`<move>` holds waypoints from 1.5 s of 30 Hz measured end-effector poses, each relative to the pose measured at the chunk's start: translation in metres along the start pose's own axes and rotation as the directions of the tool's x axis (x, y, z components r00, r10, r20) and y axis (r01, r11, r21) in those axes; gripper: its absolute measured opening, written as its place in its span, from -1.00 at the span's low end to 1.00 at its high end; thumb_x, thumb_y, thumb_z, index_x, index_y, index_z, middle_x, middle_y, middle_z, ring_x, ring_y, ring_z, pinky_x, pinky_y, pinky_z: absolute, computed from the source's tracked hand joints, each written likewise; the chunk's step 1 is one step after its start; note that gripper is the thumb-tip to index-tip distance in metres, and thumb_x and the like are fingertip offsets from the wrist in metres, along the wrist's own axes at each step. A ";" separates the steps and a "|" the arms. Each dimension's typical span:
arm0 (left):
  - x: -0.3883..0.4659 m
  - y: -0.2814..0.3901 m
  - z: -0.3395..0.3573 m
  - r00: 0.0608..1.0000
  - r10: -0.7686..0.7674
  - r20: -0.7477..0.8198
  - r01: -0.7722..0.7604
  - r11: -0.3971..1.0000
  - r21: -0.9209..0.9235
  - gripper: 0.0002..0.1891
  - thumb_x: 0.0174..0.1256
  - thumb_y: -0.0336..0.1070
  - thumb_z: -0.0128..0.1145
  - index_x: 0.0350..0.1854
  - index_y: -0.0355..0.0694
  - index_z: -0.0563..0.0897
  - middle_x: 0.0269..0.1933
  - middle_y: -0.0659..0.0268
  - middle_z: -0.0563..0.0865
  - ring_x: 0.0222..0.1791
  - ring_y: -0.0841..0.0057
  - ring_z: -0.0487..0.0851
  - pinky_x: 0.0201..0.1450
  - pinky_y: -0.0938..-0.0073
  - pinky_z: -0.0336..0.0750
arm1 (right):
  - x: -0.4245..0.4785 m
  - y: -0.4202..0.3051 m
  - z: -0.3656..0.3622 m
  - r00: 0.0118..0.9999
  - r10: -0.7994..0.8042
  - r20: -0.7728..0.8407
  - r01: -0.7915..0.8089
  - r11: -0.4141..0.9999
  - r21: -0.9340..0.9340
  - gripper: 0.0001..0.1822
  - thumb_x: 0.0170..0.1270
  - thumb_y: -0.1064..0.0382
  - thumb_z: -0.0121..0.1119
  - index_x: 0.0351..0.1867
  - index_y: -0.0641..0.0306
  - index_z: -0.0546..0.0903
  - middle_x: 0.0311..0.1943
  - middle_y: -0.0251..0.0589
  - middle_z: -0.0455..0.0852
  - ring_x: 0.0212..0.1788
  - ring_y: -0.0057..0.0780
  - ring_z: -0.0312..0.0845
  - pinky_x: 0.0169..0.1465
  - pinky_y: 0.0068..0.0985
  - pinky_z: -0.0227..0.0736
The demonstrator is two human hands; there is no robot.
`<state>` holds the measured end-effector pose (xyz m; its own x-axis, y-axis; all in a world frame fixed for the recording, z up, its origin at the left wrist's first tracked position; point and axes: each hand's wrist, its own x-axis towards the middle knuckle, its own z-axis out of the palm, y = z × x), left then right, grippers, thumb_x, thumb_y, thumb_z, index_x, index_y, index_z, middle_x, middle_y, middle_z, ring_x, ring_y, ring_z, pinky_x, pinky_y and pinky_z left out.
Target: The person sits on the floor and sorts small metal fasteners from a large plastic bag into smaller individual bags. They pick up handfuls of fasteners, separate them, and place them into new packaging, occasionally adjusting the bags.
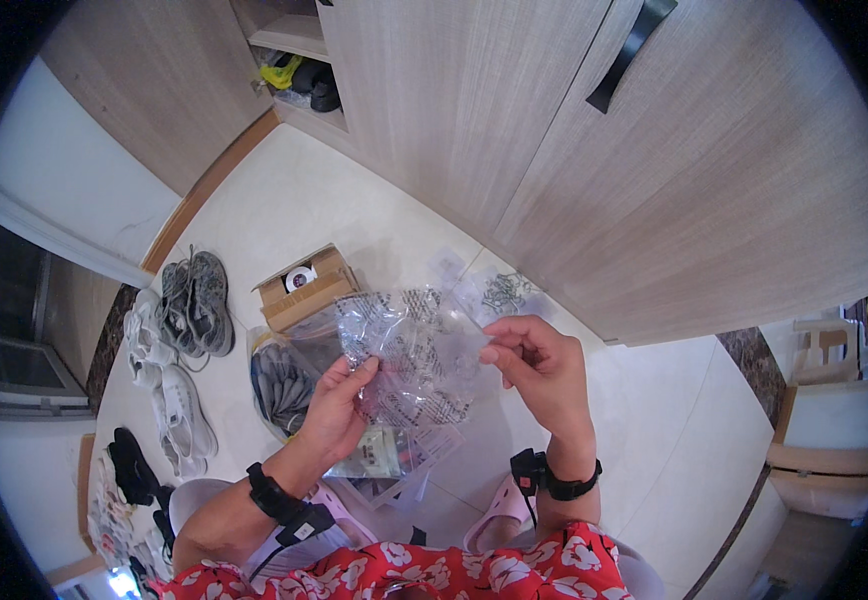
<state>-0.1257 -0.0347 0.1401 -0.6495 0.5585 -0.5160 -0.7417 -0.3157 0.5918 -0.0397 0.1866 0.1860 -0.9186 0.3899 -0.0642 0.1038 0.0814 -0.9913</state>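
Note:
My left hand grips the left side of a clear plastic bag covered in printed writing. At the bag's right edge, my right hand pinches the film between thumb and fingers. Beneath and behind the bag are a clear bag of grey folded items and an open cardboard box with a round white object in it. Flat plastic packets lie on the floor nearer my feet. Beyond my right hand, small metal pieces rest on thin clear plastic by the cabinet.
Grey sneakers, white shoes and black shoes line the left side. A wooden cabinet with a black handle stands ahead; its open compartment holds several items. Pink clogs are on my feet.

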 end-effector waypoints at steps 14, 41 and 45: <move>0.000 -0.008 -0.004 0.998 0.016 0.061 -0.020 0.998 0.067 -0.84 0.39 -0.39 0.07 -0.05 -0.20 0.62 -0.08 0.33 0.71 -0.07 0.55 0.66 0.07 0.47 0.54 | -0.007 -0.003 0.018 0.992 -0.115 0.043 0.121 0.968 -0.219 -0.80 0.21 0.41 0.24 -0.14 0.27 0.55 -0.39 -0.15 0.75 -0.39 -0.47 0.69 -0.35 -0.59 0.49; -0.008 -0.010 0.005 0.985 0.045 0.167 -0.080 0.974 0.213 -0.76 0.39 -0.36 0.09 0.05 -0.29 0.54 -0.04 0.28 0.69 -0.08 0.55 0.65 0.06 0.43 0.52 | 0.005 0.015 0.019 0.993 0.069 0.099 -0.097 0.943 0.318 -0.76 0.24 0.49 0.21 -0.05 0.36 0.54 -0.28 -0.22 0.74 -0.32 -0.63 0.61 -0.29 -0.66 0.51; -0.011 -0.008 0.008 0.976 0.051 0.211 -0.097 0.973 0.211 -0.70 0.43 -0.32 0.04 0.13 -0.29 0.48 0.03 0.25 0.66 -0.01 0.48 0.65 0.13 0.34 0.52 | 0.007 0.020 0.018 0.993 0.081 0.091 -0.107 0.935 0.337 -0.77 0.25 0.50 0.19 -0.05 0.37 0.54 -0.27 -0.20 0.74 -0.33 -0.63 0.61 -0.30 -0.66 0.49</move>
<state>-0.1118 -0.0322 0.1461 -0.6364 0.6912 -0.3425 -0.6231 -0.1989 0.7564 -0.0514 0.1743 0.1632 -0.9382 0.3097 -0.1542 0.0670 -0.2747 -0.9592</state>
